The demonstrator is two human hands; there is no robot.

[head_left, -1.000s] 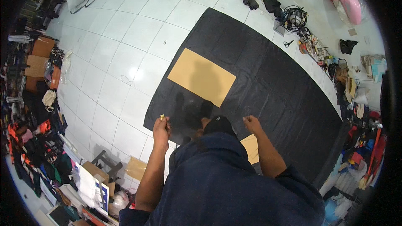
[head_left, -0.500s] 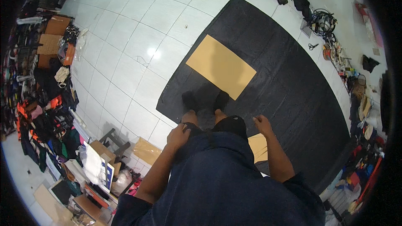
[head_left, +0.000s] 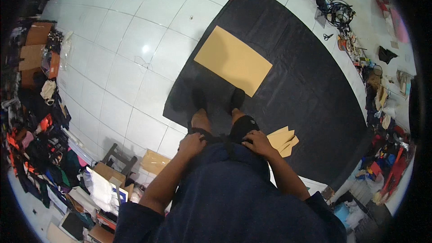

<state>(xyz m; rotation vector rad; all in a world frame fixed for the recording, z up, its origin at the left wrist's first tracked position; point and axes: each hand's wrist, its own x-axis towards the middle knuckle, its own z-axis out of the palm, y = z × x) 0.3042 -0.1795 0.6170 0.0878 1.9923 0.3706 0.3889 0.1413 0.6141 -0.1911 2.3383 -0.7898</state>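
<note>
My left hand point(head_left: 192, 145) is at the left thigh, its fingers bent onto the cloth of my black shorts point(head_left: 243, 126). On the right thigh, my right hand point(head_left: 257, 143) has its fingers curled against the same shorts. Before my feet, a rectangular tan sheet point(head_left: 233, 60) lies flat on a black mat point(head_left: 306, 90), with a shadow across it. Several cut tan pieces point(head_left: 282, 141) lie overlapping beside my right hand. Both my feet stand on the mat in dark footwear, just short of the sheet.
White floor tiles point(head_left: 130, 36) stretch to the left. Scissors point(head_left: 328, 37) and coiled black cable point(head_left: 339, 13) lie beyond the mat's right edge. Clothes and boxes point(head_left: 36, 54) crowd the left side. A small dark stool point(head_left: 119, 159) and a wrapped tan packet point(head_left: 154, 162) sit at lower left.
My right hand has come inward from beside the thigh onto the shorts. The left hand stays on its thigh. The view has shifted, and more of the cut pieces shows.
</note>
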